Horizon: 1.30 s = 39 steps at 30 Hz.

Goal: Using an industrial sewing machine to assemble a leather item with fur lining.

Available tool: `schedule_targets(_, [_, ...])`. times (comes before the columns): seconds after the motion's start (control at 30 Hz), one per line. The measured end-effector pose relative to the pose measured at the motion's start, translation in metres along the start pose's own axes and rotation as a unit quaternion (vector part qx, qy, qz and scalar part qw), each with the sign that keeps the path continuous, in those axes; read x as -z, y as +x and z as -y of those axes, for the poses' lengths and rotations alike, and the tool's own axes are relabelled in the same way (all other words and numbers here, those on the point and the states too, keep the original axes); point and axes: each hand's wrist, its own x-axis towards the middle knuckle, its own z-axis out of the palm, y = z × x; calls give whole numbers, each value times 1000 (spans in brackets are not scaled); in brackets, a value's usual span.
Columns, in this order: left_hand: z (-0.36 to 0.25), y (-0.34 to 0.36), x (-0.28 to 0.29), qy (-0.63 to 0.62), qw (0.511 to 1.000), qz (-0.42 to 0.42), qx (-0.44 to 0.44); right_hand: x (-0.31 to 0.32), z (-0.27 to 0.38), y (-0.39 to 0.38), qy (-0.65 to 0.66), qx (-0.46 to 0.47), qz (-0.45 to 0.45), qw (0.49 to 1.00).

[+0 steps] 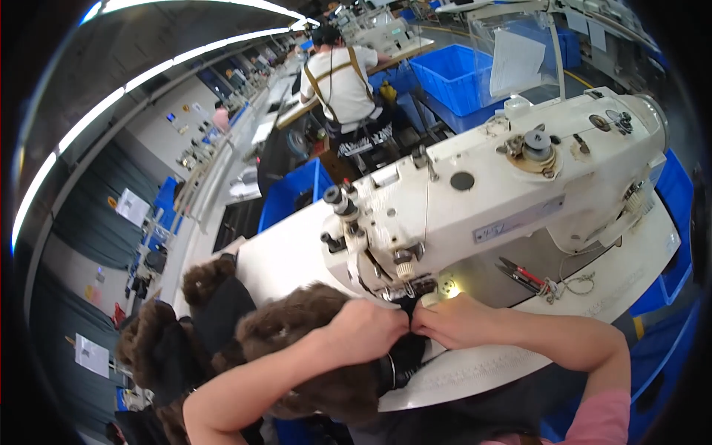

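Black fabric joined to a brown furry piece lies at the front edge of a white sewing machine. My left hand is closed on the black fabric, its knuckles up, just left of the needle area. My right hand pinches the same fabric from the other side, close to the lit spot by the presser foot. The two hands nearly meet, and their fingertips are partly hidden. The furry piece hangs below my left forearm.
Red-handled scissors lie on the machine bed with tangled thread. More brown fur and black pieces are piled at the left. Blue bins stand behind the machine, and a person in a white shirt sits farther off.
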Motion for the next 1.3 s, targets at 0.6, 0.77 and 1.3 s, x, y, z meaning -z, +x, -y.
schedule_targets(0.6, [-9,-4,-11,-59,984,-119,119,-9,21,-26,-143,120,-55,981])
schedule_targets(0.77, [-9,-1,-7,-23,988,-85,130,-10,20,-31,-134,144,-12,980])
schedule_targets(1.3, [-6,-6,-10,-117,978,-135,109,-13,18,-19,-134,60,-89,985])
